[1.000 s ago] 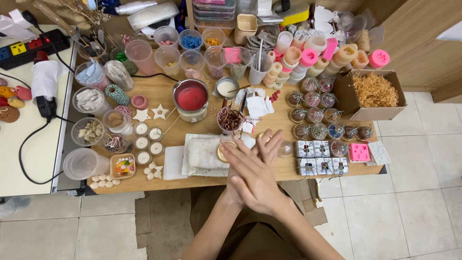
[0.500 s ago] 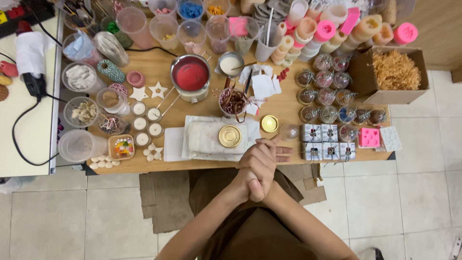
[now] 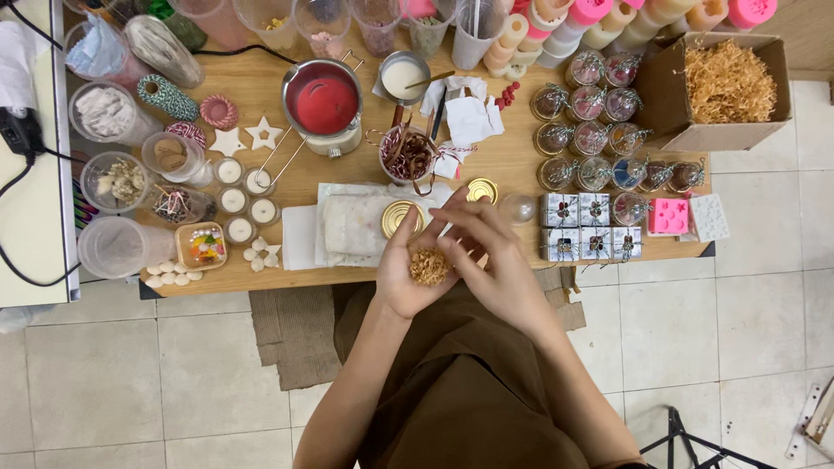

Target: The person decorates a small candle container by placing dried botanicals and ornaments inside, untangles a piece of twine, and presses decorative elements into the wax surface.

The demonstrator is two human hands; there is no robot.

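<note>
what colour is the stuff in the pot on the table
Red, in the metal pot, clearest in the head view.

In my left palm [image 3: 415,276] lies a rough, dry tuft of straw-like shreds [image 3: 429,267], matt and tan. The 2 gold lids [image 3: 400,217] are shiny metal. Under them, the cloth [image 3: 352,224] looks soft and matt, and the table [image 3: 512,156] is smooth wood.
</note>
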